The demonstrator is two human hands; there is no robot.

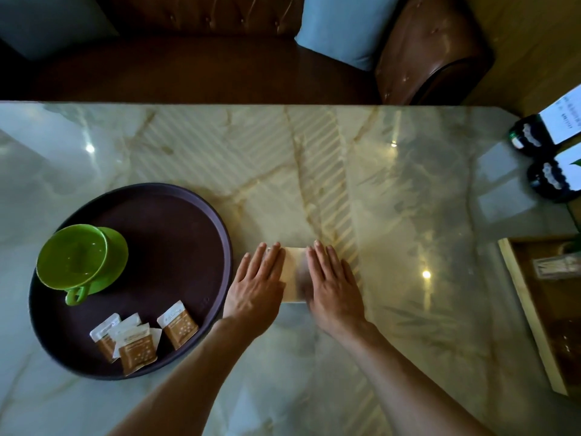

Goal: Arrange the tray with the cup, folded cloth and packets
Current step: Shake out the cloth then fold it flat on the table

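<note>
- We note the tray (176,215) at left: cup (74,261) on its saucer (114,247), packets (138,338) along the near rim.
- Left hand (257,284) lies flat, fingers straight, on the cloth (295,272).
- Right hand (333,287) likewise flat (slightly blurred); cloth sits folded on the table (408,199), just beside the tray.

No legible text on packets (177,325)
</note>
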